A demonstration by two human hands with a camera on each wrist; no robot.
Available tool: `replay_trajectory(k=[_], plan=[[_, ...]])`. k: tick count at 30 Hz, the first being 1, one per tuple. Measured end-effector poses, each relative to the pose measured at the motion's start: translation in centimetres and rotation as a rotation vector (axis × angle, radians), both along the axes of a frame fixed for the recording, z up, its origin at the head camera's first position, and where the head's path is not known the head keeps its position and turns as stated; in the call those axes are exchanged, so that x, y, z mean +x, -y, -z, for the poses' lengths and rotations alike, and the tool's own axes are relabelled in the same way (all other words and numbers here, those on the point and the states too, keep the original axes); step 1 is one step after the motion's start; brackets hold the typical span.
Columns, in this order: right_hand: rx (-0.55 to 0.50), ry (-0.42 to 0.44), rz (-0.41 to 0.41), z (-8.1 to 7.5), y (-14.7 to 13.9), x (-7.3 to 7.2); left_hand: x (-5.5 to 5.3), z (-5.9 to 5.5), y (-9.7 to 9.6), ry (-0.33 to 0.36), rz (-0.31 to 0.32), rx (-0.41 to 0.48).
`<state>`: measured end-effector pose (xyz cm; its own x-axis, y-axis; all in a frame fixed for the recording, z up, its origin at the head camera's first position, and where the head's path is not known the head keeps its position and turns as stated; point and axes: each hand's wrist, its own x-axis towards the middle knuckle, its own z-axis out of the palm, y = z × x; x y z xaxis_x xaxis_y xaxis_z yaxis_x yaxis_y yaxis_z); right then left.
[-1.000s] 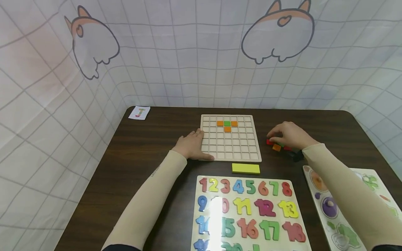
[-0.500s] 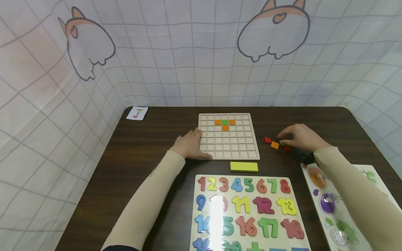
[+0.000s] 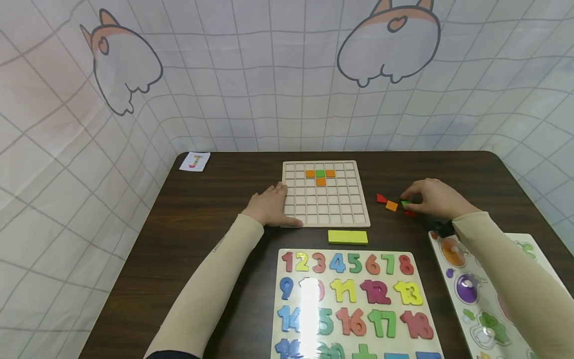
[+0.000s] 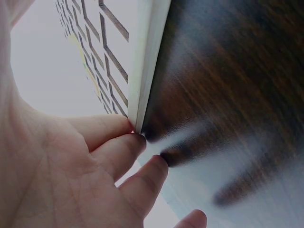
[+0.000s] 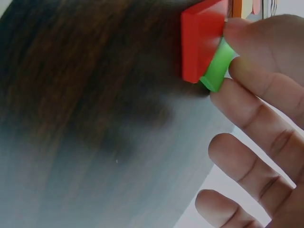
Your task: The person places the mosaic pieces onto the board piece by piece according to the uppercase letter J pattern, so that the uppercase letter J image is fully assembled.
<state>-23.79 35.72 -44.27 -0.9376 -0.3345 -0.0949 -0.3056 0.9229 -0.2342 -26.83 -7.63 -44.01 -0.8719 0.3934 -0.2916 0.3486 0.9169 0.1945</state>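
My left hand (image 3: 269, 205) rests against the left edge of a wooden grid board (image 3: 327, 205), its thumb by the lower left corner. In the left wrist view its fingertips touch the board's side close to the tabletop. On the board's upper cells an orange tile (image 3: 310, 173), a green tile and another orange one form a row, with a third orange tile (image 3: 320, 182) below. Right of the board, my right hand (image 3: 437, 195) pinches a small green tile (image 5: 218, 64) between thumb and fingers. A red tile (image 5: 203, 40) lies against it; an orange tile (image 3: 391, 206) and another red piece (image 3: 380, 198) lie leftward.
A yellow block (image 3: 347, 237) lies below the grid board. Nearer stands a number puzzle board (image 3: 428, 299), with a vegetable puzzle board (image 3: 457, 319) under my right forearm. A card (image 3: 195, 161) with a coloured J shape lies at the far left table corner.
My right hand has moved right, off the red and orange pieces, and its fingers have come together on the green tile. The left hand stays at the board; the head view has shifted slightly.
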Motion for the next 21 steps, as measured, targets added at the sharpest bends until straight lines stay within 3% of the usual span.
replay_trajectory(k=[10,21], plan=[[0.040,0.008,-0.019,-0.24,-0.16,0.32,-0.13,0.04,0.11,0.002,0.001,-0.001],[0.036,0.028,0.021,0.05,0.10,0.17,-0.33,0.07,0.12,0.016,0.004,0.000]])
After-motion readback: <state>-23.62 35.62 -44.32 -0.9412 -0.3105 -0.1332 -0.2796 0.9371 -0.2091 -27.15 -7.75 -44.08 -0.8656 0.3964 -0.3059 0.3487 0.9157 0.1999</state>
